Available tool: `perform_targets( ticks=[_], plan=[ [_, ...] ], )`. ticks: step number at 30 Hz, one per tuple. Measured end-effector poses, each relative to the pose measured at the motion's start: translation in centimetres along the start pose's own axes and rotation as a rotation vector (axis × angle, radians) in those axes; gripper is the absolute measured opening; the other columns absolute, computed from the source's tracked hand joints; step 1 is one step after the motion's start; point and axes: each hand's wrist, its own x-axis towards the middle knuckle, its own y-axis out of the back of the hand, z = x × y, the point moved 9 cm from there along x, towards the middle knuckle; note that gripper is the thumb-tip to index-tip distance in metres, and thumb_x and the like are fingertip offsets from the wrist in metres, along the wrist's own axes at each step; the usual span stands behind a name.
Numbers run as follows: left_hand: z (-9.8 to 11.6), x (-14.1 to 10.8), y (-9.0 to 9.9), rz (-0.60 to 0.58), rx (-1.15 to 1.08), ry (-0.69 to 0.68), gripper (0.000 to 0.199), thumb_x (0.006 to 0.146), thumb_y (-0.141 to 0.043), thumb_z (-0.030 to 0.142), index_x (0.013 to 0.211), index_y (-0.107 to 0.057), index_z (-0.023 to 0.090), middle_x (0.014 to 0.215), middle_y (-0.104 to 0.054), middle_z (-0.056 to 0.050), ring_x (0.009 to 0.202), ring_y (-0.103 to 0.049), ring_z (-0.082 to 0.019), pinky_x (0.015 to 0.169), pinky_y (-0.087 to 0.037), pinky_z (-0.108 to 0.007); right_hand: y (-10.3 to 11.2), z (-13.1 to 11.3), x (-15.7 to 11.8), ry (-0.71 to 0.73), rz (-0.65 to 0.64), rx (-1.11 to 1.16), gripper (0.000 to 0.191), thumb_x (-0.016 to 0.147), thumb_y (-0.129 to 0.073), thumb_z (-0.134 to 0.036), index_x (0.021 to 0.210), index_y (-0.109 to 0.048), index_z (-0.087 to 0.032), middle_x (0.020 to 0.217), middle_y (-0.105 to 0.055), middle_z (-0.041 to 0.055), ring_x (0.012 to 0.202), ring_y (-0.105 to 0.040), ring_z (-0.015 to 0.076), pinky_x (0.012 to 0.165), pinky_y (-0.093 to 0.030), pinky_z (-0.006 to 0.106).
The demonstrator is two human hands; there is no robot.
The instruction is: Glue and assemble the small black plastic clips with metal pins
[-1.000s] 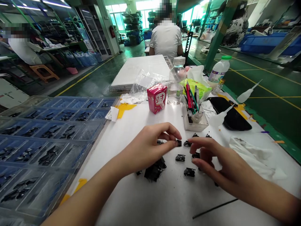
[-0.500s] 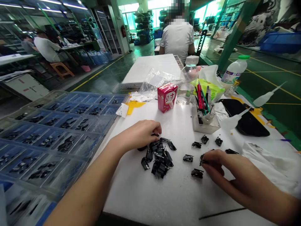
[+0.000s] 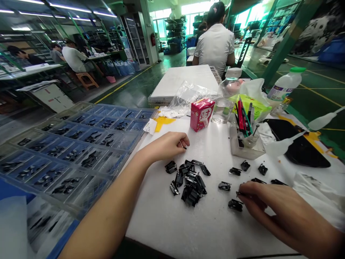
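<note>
My left hand (image 3: 172, 144) is closed just beyond a heap of small black parts (image 3: 192, 183). A thin dark piece (image 3: 184, 147) sticks out between its thumb and fingers. On the right side of the table, my right hand (image 3: 272, 203) is closed in a pinch. A small black part (image 3: 239, 194) shows at its fingertips, mostly covered by them. Around that hand lie several separate black clip-like parts (image 3: 224, 186), one (image 3: 235, 205) just left of the fingers.
A divided tray (image 3: 93, 145) with black parts in its compartments stands at left. Farther back are a red box (image 3: 202, 114), a pen holder (image 3: 248, 147), a capped bottle (image 3: 287, 84) and a black pad (image 3: 299, 144). A white cloth (image 3: 318, 196) lies at right. A seated person (image 3: 215, 45) is ahead.
The view has swung left, so the table appears farther right. My left hand has drawn back from the heap with a thin dark piece. My right hand keeps its pinch.
</note>
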Motion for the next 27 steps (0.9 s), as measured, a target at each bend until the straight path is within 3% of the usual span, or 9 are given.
perform_targets(
  ticks=[3,6,9,11,13,16,20,24,27],
  plan=[
    [-1.7,0.9,1.0,0.137,-0.045,0.040,0.022,0.099,-0.064,0.033,0.110,-0.067,0.014,0.106,-0.071,-0.006,0.094,-0.069,-0.021,0.085,-0.058,-0.042,0.0,-0.1,0.1,-0.002,0.004,0.001,0.022,0.110,-0.035,-0.023,0.103,-0.055,-0.018,0.075,-0.074,0.0019,0.056,-0.071,0.0127,0.054,-0.054,0.021],
    [-3.0,1.5,1.8,0.266,-0.103,0.085,0.021,0.098,-0.066,0.032,0.111,-0.068,0.015,0.115,-0.070,-0.008,0.104,-0.068,-0.024,0.092,-0.057,-0.047,-0.4,0.6,-0.2,-0.075,-0.019,0.091,0.018,0.109,-0.040,-0.026,0.102,-0.056,-0.021,0.072,-0.071,-0.0009,0.051,-0.066,0.0118,0.047,-0.047,0.022],
    [-1.4,1.2,1.8,0.334,-0.221,0.051,0.016,0.101,-0.060,0.023,0.112,-0.067,0.014,0.121,-0.070,-0.010,0.114,-0.066,-0.025,0.100,-0.054,-0.049,-1.1,2.2,-0.9,-0.251,-0.042,0.258,0.015,0.105,-0.049,-0.027,0.093,-0.058,-0.024,0.063,-0.062,-0.0046,0.045,-0.054,0.0106,0.041,-0.038,0.022],
    [1.9,0.6,0.5,0.270,-0.342,-0.052,0.018,0.102,-0.053,0.016,0.114,-0.066,0.014,0.116,-0.073,-0.010,0.111,-0.069,-0.021,0.100,-0.056,-0.040,-1.7,3.6,-1.5,-0.435,-0.046,0.435,0.020,0.104,-0.053,-0.033,0.086,-0.058,-0.024,0.060,-0.057,-0.0045,0.046,-0.049,0.0117,0.043,-0.034,0.024],
    [6.2,-0.6,-2.0,0.113,-0.452,-0.188,0.024,0.098,-0.062,0.019,0.122,-0.065,0.017,0.110,-0.077,-0.006,0.098,-0.075,-0.017,0.086,-0.061,-0.027,-2.4,4.7,-1.9,-0.600,-0.045,0.605,0.029,0.103,-0.054,-0.042,0.082,-0.058,-0.023,0.059,-0.053,-0.0037,0.051,-0.046,0.0131,0.047,-0.033,0.025],
    [10.6,-2.7,-5.1,-0.012,-0.627,-0.300,0.044,0.087,-0.072,0.012,0.130,-0.064,0.020,0.122,-0.075,-0.006,0.101,-0.075,-0.018,0.090,-0.060,-0.026,-2.5,5.2,-1.4,-0.696,-0.039,0.713,0.041,0.101,-0.052,-0.055,0.078,-0.057,-0.022,0.062,-0.050,-0.0029,0.055,-0.044,0.0134,0.050,-0.035,0.025],
    [10.2,-3.2,-6.6,0.056,-0.966,-0.163,0.037,0.085,-0.071,0.015,0.122,-0.070,0.016,0.108,-0.079,-0.008,0.093,-0.077,-0.021,0.085,-0.062,-0.027,-2.2,5.1,-1.1,-0.747,-0.024,0.795,0.049,0.099,-0.048,-0.065,0.078,-0.054,-0.022,0.063,-0.048,-0.0033,0.054,-0.039,0.0118,0.047,-0.032,0.023],
    [8.7,-2.6,-8.4,-0.037,-1.270,0.054,0.029,0.086,-0.076,0.028,0.114,-0.078,0.020,0.098,-0.082,-0.006,0.085,-0.078,-0.019,0.080,-0.061,-0.026,-2.0,5.1,-1.4,-0.756,-0.007,0.782,0.048,0.101,-0.048,-0.062,0.077,-0.054,-0.021,0.066,-0.057,-0.0005,0.058,-0.047,0.0134,0.052,-0.037,0.025],
    [8.2,-2.4,-9.5,-0.090,-1.433,0.166,0.027,0.081,-0.082,0.026,0.107,-0.079,0.018,0.093,-0.082,-0.005,0.082,-0.077,-0.015,0.077,-0.061,-0.022,-1.7,5.2,-1.5,-0.741,0.023,0.720,0.047,0.099,-0.053,-0.060,0.072,-0.052,-0.021,0.064,-0.058,0.0001,0.059,-0.051,0.0143,0.053,-0.039,0.025]
  ],
)
